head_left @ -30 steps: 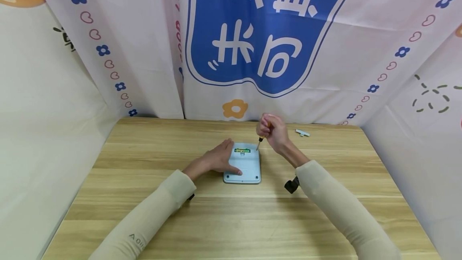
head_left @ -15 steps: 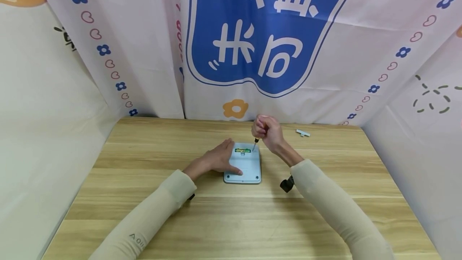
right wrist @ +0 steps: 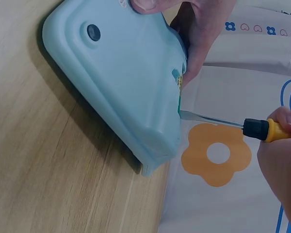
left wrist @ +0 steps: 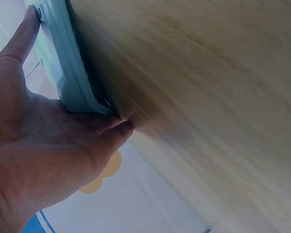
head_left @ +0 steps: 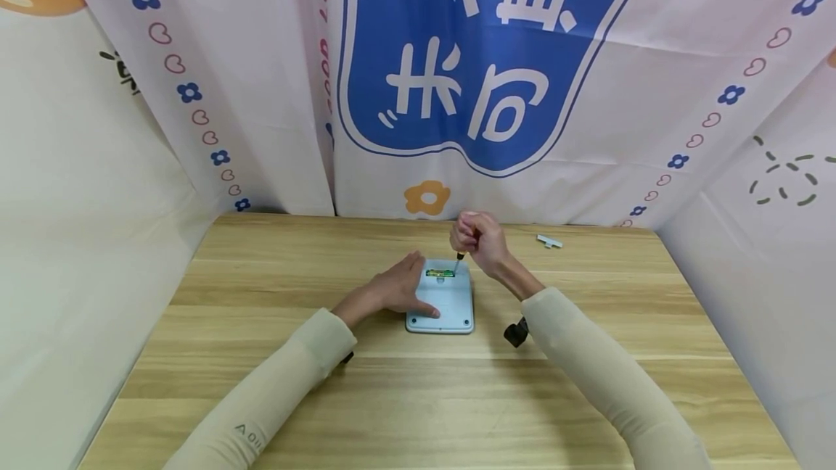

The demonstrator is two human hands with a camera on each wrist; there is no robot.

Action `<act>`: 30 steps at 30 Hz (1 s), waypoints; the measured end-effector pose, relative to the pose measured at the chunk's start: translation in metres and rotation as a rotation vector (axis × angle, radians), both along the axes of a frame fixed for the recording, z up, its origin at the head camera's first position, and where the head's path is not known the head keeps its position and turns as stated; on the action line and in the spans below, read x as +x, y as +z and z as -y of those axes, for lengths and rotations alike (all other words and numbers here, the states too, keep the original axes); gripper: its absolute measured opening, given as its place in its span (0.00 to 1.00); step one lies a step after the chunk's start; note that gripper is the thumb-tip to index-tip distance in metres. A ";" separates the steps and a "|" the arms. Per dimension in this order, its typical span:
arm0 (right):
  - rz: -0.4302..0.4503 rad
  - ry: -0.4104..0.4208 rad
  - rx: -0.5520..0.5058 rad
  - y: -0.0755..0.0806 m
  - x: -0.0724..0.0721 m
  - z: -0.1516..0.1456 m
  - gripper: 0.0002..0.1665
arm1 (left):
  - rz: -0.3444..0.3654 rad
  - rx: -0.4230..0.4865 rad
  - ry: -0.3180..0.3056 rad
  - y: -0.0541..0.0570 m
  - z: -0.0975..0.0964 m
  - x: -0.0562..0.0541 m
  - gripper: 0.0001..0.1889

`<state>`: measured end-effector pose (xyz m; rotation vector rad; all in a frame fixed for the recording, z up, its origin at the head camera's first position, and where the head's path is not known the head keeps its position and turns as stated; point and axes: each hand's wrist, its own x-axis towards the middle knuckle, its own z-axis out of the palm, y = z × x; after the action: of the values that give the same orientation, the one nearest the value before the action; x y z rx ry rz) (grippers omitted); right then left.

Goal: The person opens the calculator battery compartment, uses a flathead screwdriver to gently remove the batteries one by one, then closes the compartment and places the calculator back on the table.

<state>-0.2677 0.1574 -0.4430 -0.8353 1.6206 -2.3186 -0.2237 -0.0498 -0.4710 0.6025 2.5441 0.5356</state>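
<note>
A light blue device like a calculator [head_left: 451,303] lies back side up on the table, with dark round feet at its corners. Its small bay holds a yellow-green battery [head_left: 440,273]. My left hand [head_left: 400,286] rests on it, thumb across the back and fingers extended along the edge; in the left wrist view the thumb [left wrist: 23,39] touches near a foot. My right hand [head_left: 481,240] grips a flat-blade screwdriver [right wrist: 262,128] with a yellow and black handle. In the right wrist view its blade meets the bay's edge; the exact contact is hard to see.
A small light blue cover [head_left: 549,241] lies at the back right of the wooden table [head_left: 405,412]. A printed cloth [head_left: 281,129] hangs just behind the table's back edge, near my right hand.
The right hand and screwdriver have moved left, the tip going from the device's far right corner to beside the battery bay. The left hand and device stay put.
</note>
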 end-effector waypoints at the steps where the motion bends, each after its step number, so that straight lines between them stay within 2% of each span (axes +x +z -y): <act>1: -0.002 0.010 0.004 0.000 0.000 0.000 0.25 | -0.001 0.000 0.000 0.000 0.000 0.000 0.64; 15: -0.010 0.134 0.079 0.001 -0.002 0.003 0.26 | -0.001 0.000 0.008 -0.002 0.000 0.000 0.65; 30: 0.033 0.094 0.106 0.003 -0.001 0.003 0.31 | -0.002 0.001 0.010 -0.002 0.000 0.001 0.65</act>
<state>-0.2683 0.1545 -0.4402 -0.8266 1.6376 -2.1512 -0.2232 -0.0495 -0.4735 0.5908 2.5501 0.5402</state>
